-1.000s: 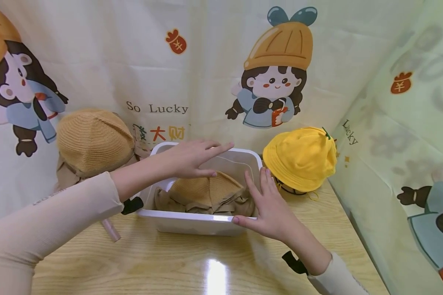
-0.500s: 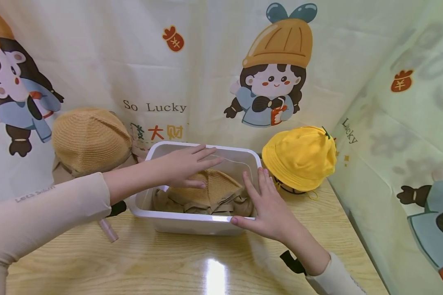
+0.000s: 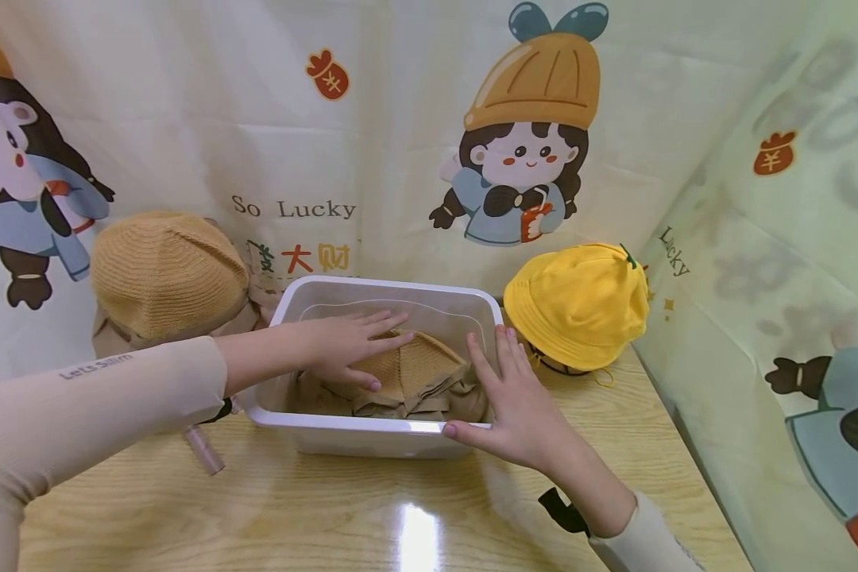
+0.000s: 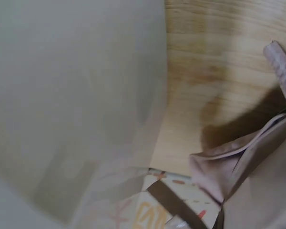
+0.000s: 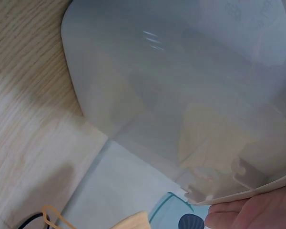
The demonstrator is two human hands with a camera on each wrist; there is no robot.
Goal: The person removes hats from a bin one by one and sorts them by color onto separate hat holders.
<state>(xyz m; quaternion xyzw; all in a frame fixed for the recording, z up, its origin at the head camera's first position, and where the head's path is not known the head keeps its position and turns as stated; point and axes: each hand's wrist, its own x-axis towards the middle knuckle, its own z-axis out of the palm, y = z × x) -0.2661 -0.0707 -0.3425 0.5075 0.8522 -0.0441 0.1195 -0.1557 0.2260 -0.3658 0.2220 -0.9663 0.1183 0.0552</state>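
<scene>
A white plastic bin (image 3: 386, 442) stands on the table, with a tan ribbed hat (image 3: 429, 361) that has brown cloth round its lower edge lying inside. My left hand (image 3: 343, 347) reaches in over the bin's left side, fingers straight, over the hat's crown; whether it presses on it I cannot tell. At the bin's right front corner, my right hand (image 3: 522, 409) rests on the rim with fingers spread and thumb on the front edge. The right wrist view has its fingers (image 5: 262, 212) against the rim's outside. Only the bin's outer wall (image 4: 76, 71) shows in the left wrist view, no hand.
Left of the bin sits a similar tan hat (image 3: 168, 274) with brown cloth; a pinkish strap end (image 3: 204, 450) lies in front of it. A yellow bucket hat (image 3: 579, 306) stands to the right. Behind hangs a printed curtain (image 3: 400, 95). Wooden table (image 3: 314, 508) extends in front.
My left hand has moved left and lower into the bin, toward the hat's crown. The right hand keeps its place on the rim. The head view has shifted slightly.
</scene>
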